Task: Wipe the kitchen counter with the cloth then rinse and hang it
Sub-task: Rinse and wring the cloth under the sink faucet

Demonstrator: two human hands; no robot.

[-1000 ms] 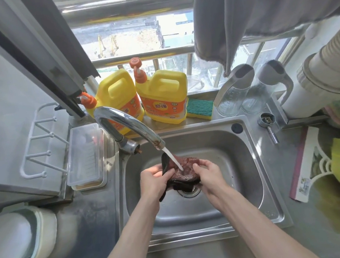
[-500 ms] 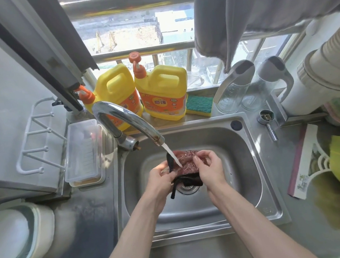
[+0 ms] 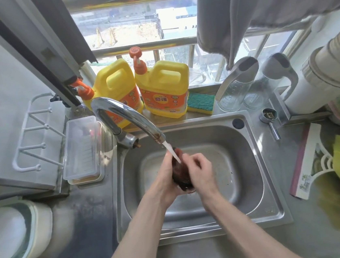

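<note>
While rinsing under the stream (image 3: pixel 173 153) from the tap (image 3: pixel 125 112), squeezing the dark-red cloth (image 3: pixel 181 176) into a tight wad above the middle of the sink (image 3: pixel 238 159), with the left hand (image 3: pixel 164 177) curled round one side and the right hand (image 3: pixel 201 167) clamped round the other. Likely to throw spray over the rim onto the counter (image 3: pixel 87 233), judging by the slanted stream striking the wad near the knuckles. Could also drop the slick wet cloth into the basin if either grip eases. Against half a second ago: no longer stretched open between the fingertips but balled up, hands drawn close together, dark edge no longer dangling.
</note>
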